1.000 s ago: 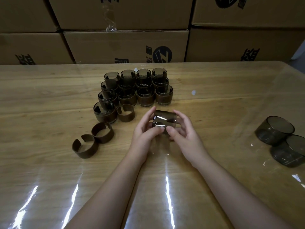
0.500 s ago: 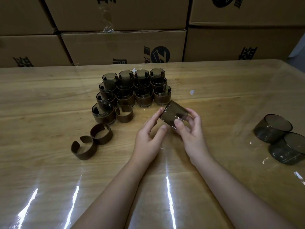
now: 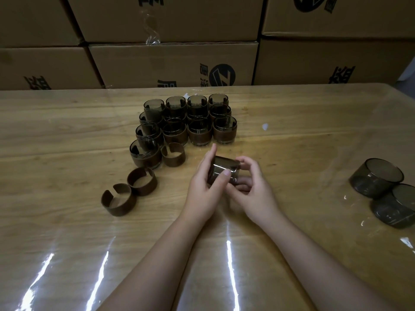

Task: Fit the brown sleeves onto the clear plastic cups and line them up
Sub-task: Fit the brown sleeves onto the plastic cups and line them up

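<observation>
Clear plastic cup point(image 3: 222, 172): held above desk point(image 3: 67, 135) at centre, gripped between left hand point(image 3: 203, 187) and right hand point(image 3: 250, 187), fingers of both curled round it. Since half second ago, left hand re-closed on wall; cup rotated. Long axis now tilted, rim toward upper right. No sleeve seen on it; nearest brown sleeve point(image 3: 173, 154) lies loose beside lined-up sleeved cups point(image 3: 199, 131).
</observation>
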Available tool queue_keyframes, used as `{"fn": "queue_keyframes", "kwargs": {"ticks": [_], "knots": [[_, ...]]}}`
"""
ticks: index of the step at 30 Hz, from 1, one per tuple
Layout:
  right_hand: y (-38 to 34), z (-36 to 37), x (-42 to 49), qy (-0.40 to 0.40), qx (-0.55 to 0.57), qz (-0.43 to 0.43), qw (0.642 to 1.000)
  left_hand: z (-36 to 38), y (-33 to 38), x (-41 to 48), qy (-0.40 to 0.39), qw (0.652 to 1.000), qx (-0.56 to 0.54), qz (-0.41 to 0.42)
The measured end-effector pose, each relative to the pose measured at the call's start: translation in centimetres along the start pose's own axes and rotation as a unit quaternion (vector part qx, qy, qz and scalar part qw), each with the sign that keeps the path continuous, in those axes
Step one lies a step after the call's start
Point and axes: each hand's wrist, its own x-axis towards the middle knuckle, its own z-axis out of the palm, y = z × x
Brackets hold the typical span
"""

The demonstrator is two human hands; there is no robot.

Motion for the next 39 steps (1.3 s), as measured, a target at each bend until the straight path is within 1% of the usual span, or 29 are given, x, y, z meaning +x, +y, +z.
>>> {"fn": "queue_keyframes", "kwargs": {"ticks": [3,7,10,13,16,21,23,26,29,31,33,36,39], "knots": [[0.1,-0.1,0.1,0.04,0.01,0.002,0.999,0.2,-0.1,-0.2,-0.012,0.999,0.005,0.032],[0.0,-0.3,0.6,0.097,0.075,0.026,0.992,0.7,-0.1,-0.6,-0.001,0.997,0.002,0.076],[-0.1,-0.7,0.6,0.105,0.108,0.041,0.988,0.7,-0.1,-0.4,0.0,0.998,0.002,0.064],[-0.4,-0.8,0.4,0.085,0.116,0.021,0.989,0.5,-0.5,-0.2,-0.007,0.999,0.02,0.043],[-0.6,-0.6,0.3,0.051,0.111,-0.004,0.993,0.5,-0.6,-0.1,0.003,0.999,0.021,0.031],[-1.0,-0.5,0.0,-0.014,0.096,0.003,0.995,0.5,-0.4,0.1,0.018,1.0,0.008,0.002],[-1.2,-0.4,-0.2,-0.038,0.068,0.008,0.997,0.4,-0.4,0.1,0.03,1.0,0.003,-0.007],[-1.1,0.0,-0.3,-0.064,-0.021,0.016,0.998,0.2,-0.1,0.2,0.045,0.999,0.015,0.016],[-0.7,0.1,-0.4,-0.073,-0.076,0.007,0.994,-0.1,0.4,0.0,0.055,0.996,0.014,0.063],[-0.5,0.1,-0.4,-0.075,-0.073,0.003,0.995,-0.1,0.6,-0.2,0.065,0.991,0.044,0.104],[-0.4,0.1,-0.2,-0.071,-0.058,0.01,0.996,0.1,0.5,-0.3,0.061,0.988,0.066,0.122],[-0.4,0.1,0.0,-0.062,-0.05,0.022,0.997,0.1,0.4,-0.2,0.053,0.989,0.077,0.11],[-0.3,0.2,0.0,-0.053,-0.052,0.031,0.997,0.2,0.4,0.1,0.041,0.996,0.053,0.065]]}}
